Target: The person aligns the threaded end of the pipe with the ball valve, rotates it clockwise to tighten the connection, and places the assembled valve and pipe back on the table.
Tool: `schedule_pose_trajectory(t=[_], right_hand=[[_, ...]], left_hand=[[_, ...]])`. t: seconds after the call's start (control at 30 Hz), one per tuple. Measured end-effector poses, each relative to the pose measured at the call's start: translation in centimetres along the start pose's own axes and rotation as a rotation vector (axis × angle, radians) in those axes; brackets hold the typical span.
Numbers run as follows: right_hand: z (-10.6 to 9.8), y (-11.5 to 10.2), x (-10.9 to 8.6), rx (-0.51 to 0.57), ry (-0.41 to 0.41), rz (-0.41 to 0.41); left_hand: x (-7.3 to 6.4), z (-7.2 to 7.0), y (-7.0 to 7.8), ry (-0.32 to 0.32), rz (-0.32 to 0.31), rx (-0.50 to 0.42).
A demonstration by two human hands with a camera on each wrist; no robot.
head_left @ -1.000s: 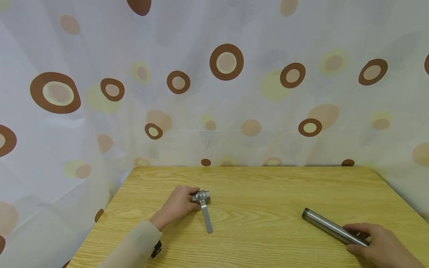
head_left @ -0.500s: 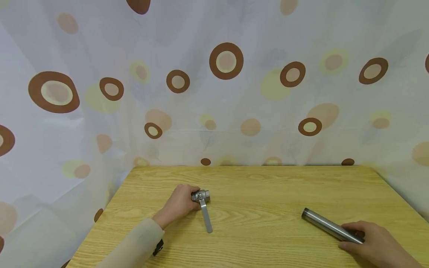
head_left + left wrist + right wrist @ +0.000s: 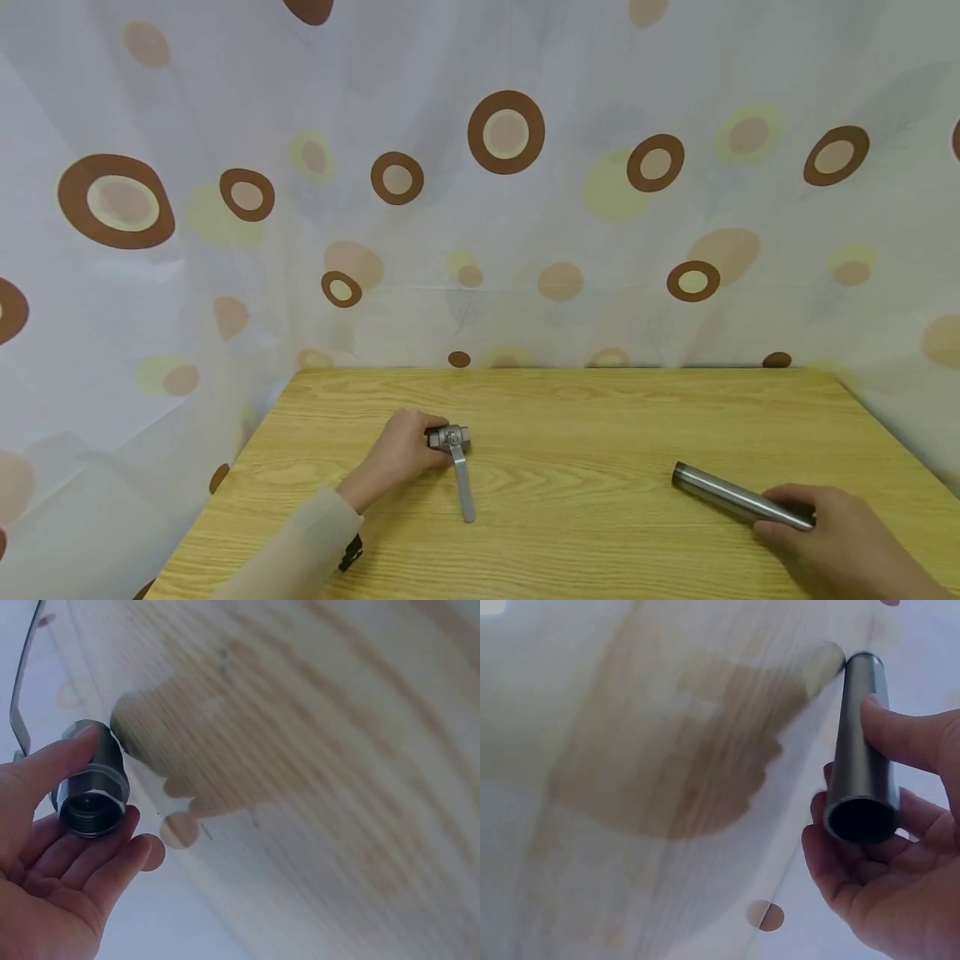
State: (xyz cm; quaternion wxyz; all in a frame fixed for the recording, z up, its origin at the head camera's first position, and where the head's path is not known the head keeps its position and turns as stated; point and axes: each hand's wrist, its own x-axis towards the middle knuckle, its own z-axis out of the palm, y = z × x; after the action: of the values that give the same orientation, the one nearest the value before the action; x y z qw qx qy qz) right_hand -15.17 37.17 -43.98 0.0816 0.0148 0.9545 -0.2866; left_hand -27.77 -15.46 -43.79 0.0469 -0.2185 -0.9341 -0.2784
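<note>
A metal ball valve [image 3: 453, 438] is at the left-centre of the table, its flat lever pointing toward me. My left hand [image 3: 401, 454] grips the valve's left end between thumb and fingers. Seen from the left wrist, the valve [image 3: 94, 787] turns its threaded opening toward the camera, with the thumb over it and fingers beneath. On the right, a steel pipe [image 3: 723, 492] with a dark threaded end slants up and leftward. My right hand [image 3: 832, 529] holds its near part. In the right wrist view, the thumb lies along the hollow pipe [image 3: 859, 742] and fingers curl under it.
The wood-grain table [image 3: 570, 467] spans the front. A patterned sheet [image 3: 570, 208] with brown and yellow ovals hangs behind it and along both sides. A dark strap or buckle [image 3: 351, 552] shows under the left sleeve [image 3: 300, 542].
My right hand and the pipe have shifted slightly forward and left, the pipe's near end now lying less steeply. My left hand and the valve have hardly moved.
</note>
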Motion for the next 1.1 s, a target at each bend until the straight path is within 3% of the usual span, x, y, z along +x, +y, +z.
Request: schedule_pose_trajectory(t=[0.2, 0.33, 0.57, 0.83, 1.1], right_hand=[[-0.7, -0.1, -0.2, -0.036, 0.161, -0.088], [-1.0, -0.2, -0.2, -0.047, 0.254, -0.104], [-1.2, -0.7, -0.3, 0.040, 0.298, -0.062], [-1.1, -1.4, -0.2, 0.146, 0.385, -0.132], [-0.7, -2.7, 0.3, 0.267, 0.367, -0.184]], left_hand=[[-0.6, -0.5, -0.1, 0.068, -0.012, -0.091], [-0.9, -1.1, 0.0, 0.101, -0.026, -0.190], [-1.6, -2.0, 0.5, 0.084, -0.034, -0.371], [-2.1, -2.7, 1.4, 0.047, -0.087, -0.580], [-2.3, -2.9, 2.2, 0.039, -0.129, -0.747]])
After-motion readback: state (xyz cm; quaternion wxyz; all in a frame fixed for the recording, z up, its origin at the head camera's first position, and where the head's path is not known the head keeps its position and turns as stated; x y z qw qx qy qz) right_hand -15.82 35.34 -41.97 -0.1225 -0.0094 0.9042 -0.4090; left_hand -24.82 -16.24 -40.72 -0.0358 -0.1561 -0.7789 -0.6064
